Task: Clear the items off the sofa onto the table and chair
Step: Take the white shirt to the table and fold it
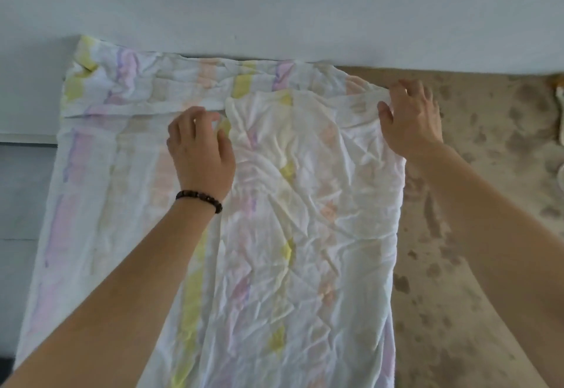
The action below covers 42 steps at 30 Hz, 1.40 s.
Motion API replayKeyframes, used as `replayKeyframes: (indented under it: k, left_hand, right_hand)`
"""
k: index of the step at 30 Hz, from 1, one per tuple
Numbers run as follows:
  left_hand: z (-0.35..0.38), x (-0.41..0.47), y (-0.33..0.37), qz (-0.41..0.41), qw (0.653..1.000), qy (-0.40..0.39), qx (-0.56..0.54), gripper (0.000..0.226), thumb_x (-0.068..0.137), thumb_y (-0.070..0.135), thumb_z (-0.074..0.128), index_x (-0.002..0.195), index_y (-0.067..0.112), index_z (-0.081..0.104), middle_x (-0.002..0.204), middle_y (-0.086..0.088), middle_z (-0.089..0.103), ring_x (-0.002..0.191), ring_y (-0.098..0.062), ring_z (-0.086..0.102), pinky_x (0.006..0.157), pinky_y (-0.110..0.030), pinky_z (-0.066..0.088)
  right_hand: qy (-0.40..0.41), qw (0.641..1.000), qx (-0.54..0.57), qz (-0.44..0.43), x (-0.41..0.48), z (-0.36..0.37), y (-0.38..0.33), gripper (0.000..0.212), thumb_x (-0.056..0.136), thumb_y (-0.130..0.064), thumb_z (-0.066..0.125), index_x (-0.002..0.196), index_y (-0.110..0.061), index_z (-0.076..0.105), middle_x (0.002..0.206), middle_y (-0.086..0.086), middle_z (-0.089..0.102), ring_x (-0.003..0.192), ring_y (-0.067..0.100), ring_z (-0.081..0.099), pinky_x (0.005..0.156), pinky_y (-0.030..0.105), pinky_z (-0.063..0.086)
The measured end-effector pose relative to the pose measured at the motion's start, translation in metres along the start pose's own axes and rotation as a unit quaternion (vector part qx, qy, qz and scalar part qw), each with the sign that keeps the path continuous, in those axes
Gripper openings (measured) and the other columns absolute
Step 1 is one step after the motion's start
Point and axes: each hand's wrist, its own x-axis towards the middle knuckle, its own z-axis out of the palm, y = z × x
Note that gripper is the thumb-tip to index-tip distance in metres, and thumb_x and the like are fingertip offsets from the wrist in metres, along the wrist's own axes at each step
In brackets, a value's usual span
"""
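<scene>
Left hand (pixel 201 149), beaded bracelet (pixel 200 200) at the wrist, reaches forward with forearm extended, knuckles up, fingers curled and thumb closed in, pinching the near-left corner of the upper layer of the cloth (pixel 305 219). Right hand (pixel 412 119) is extended further forward and to the right, thumb and curled fingers clamped on the opposite corner, where the fabric bunches between them. Both forearms are bare and run diagonally in from the lower corners of the view. Cloth: thin, heavily creased, white with pastel stripes in yellow, pink, lilac and peach. It lies spread over a mottled beige surface (pixel 488 204), one half folded over the other so the upper layer sits on the right and the lower layer shows at left and along the far edge. Far edge is pressed against the white wall (pixel 274 6), rumpled there. Left side overhangs toward a grey floor (pixel 18 189). Whether the beige surface is sofa or desk cannot be told.
</scene>
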Motion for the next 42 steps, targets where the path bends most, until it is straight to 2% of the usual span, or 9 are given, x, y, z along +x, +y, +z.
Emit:
replayKeyframes:
  k: [4,9,12,17,21,25,32,37,42]
  left_hand:
    - [0.025,0.068,0.026,0.109,0.989,-0.101,-0.008,0.034,0.094,0.014,0.046,0.126,0.004,0.053,0.127,-0.016,0.055,0.114,-0.035,0.050,0.095,-0.043,0.042]
    - [0.055,0.101,0.031,0.171,0.944,-0.262,0.102,0.044,0.101,0.039,0.032,0.133,0.015,0.049,0.145,-0.005,0.043,0.134,-0.028,0.036,0.105,-0.046,0.031]
    - [0.068,0.103,0.024,0.162,0.931,-0.295,0.139,0.063,0.099,0.054,0.019,0.148,0.016,0.028,0.160,-0.004,0.017,0.148,-0.021,0.009,0.118,-0.047,0.014]
    - [0.080,0.092,0.014,0.171,0.926,-0.292,0.166,0.072,0.097,0.060,0.010,0.155,0.019,0.001,0.163,-0.002,-0.006,0.149,-0.020,-0.011,0.120,-0.048,-0.003]
    - [0.076,0.092,0.011,0.176,0.952,-0.238,0.079,0.065,0.099,0.054,0.016,0.148,0.014,0.033,0.161,-0.007,0.016,0.149,-0.024,0.006,0.120,-0.048,0.005]
    - [0.061,0.088,0.003,0.197,0.972,-0.094,0.086,0.037,0.094,0.038,0.046,0.110,0.013,0.067,0.131,-0.013,0.052,0.126,-0.033,0.042,0.100,-0.046,0.029]
    - [0.040,0.085,-0.008,0.185,0.973,-0.113,0.084,0.026,0.089,0.034,0.065,0.100,0.013,0.075,0.101,-0.012,0.057,0.099,-0.036,0.048,0.082,-0.043,0.042]
    - [0.039,0.097,0.002,0.095,0.985,-0.133,0.052,0.022,0.090,0.030,0.061,0.106,0.016,0.069,0.109,-0.008,0.055,0.095,-0.027,0.057,0.070,-0.037,0.049]
    - [0.038,0.101,0.003,0.076,0.976,-0.202,0.043,0.028,0.091,0.044,0.060,0.107,0.024,0.070,0.089,0.002,0.052,0.082,-0.025,0.058,0.066,-0.034,0.046]
  right_hand:
    - [-0.070,0.997,-0.009,-0.030,-0.001,0.003,0.005,0.055,0.089,-0.021,0.056,0.143,-0.026,0.049,0.128,0.012,0.050,0.120,0.035,0.044,0.103,0.045,0.035]
    - [-0.074,0.988,0.010,-0.133,-0.004,0.003,0.004,0.064,0.078,-0.004,0.055,0.139,-0.022,0.054,0.126,0.010,0.053,0.117,0.036,0.048,0.098,0.044,0.038]
    - [-0.070,0.986,-0.033,-0.147,-0.004,0.007,0.010,0.055,0.088,-0.019,0.050,0.142,-0.027,0.049,0.138,0.006,0.049,0.128,0.033,0.043,0.106,0.045,0.033]
    - [-0.150,0.983,-0.109,-0.016,0.022,0.007,0.029,0.068,0.093,-0.051,0.032,0.155,-0.032,0.016,0.165,0.003,0.011,0.151,0.034,0.005,0.120,0.053,0.008]
    - [-0.103,0.994,-0.030,-0.002,0.039,0.004,0.024,0.057,0.093,-0.048,0.038,0.149,-0.034,0.035,0.156,0.011,0.029,0.146,0.034,0.020,0.117,0.048,0.017]
    - [-0.021,1.000,0.011,0.000,0.032,-0.001,0.029,0.039,0.097,-0.033,0.046,0.133,-0.026,0.058,0.137,0.010,0.049,0.127,0.035,0.043,0.103,0.046,0.037]
    - [0.044,0.999,0.024,-0.012,0.019,-0.002,0.044,0.025,0.096,-0.030,0.059,0.115,-0.018,0.070,0.122,0.008,0.060,0.119,0.032,0.051,0.081,0.045,0.049]
    - [0.086,0.996,0.008,-0.009,0.015,0.000,0.047,0.022,0.096,-0.031,0.055,0.108,-0.017,0.067,0.113,0.009,0.057,0.108,0.032,0.055,0.070,0.041,0.048]
    - [0.046,0.999,-0.012,-0.012,0.018,-0.001,0.047,0.021,0.096,-0.029,0.056,0.108,-0.015,0.066,0.114,0.011,0.052,0.110,0.033,0.053,0.071,0.042,0.048]
